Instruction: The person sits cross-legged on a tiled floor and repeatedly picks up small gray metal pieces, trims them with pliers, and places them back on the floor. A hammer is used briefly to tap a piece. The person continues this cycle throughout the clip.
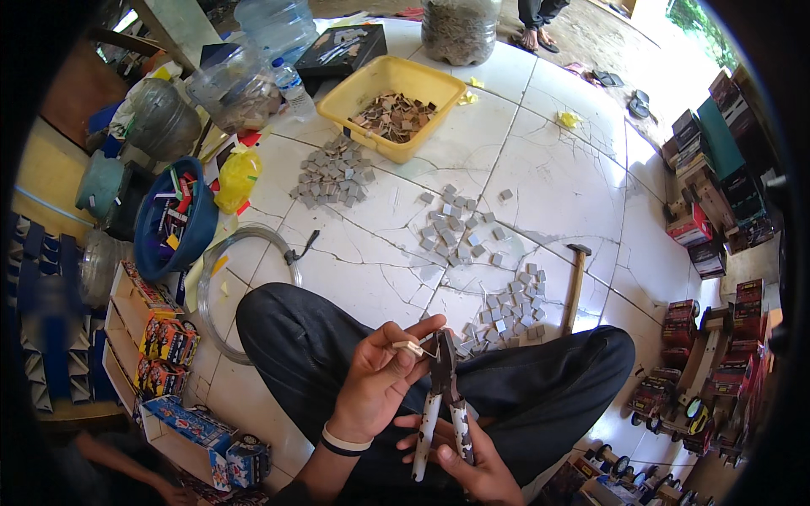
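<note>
Between the thumb and fingers of my left hand point(369, 392) is a small pale wooden piece point(408, 347), with what looks like a short bit of wire sticking out toward the pliers. My right hand point(479, 465) grips a pair of pliers point(443, 371) by its chipped white handles. The dark jaws point up and meet the wire end beside my left fingertips; whether they pinch it is too small to tell. Both hands are above my crossed legs point(295, 337). Small grey square pieces point(513, 310) lie on the tiles just beyond my right leg.
A hammer point(577, 287) lies by my right knee, a wire coil point(205, 314) by my left. Ahead stand a yellow basin point(396, 150) of scraps and more grey squares point(333, 173). A blue tub point(152, 257) and toy trucks point(169, 339) line the left; more trucks point(679, 333) stand right.
</note>
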Motion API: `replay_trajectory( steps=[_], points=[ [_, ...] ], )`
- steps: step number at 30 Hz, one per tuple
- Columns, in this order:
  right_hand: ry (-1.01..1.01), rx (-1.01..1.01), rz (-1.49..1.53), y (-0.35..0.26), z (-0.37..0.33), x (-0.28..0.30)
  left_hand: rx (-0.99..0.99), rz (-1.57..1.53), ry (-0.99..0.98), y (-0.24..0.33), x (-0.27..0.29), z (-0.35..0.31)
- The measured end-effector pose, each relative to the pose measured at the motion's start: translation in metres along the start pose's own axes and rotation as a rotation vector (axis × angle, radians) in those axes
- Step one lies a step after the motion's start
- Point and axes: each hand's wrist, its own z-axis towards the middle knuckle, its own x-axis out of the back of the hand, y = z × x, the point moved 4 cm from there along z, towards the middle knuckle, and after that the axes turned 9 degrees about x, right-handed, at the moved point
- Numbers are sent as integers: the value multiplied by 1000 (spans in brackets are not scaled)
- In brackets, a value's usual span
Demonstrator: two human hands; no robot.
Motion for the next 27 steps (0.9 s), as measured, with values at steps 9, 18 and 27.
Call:
replay_trajectory(
  steps=[9,18,27],
  points=[
    [-16,-52,178,2,-2,5,-23,51,30,-6,1,-2],
    [-32,-59,125,4,-1,7,-6,41,34,-6,6,-2],
    [-37,-285,301,59,-14,6,62,128,10,-11,11,-5]
  ],
)
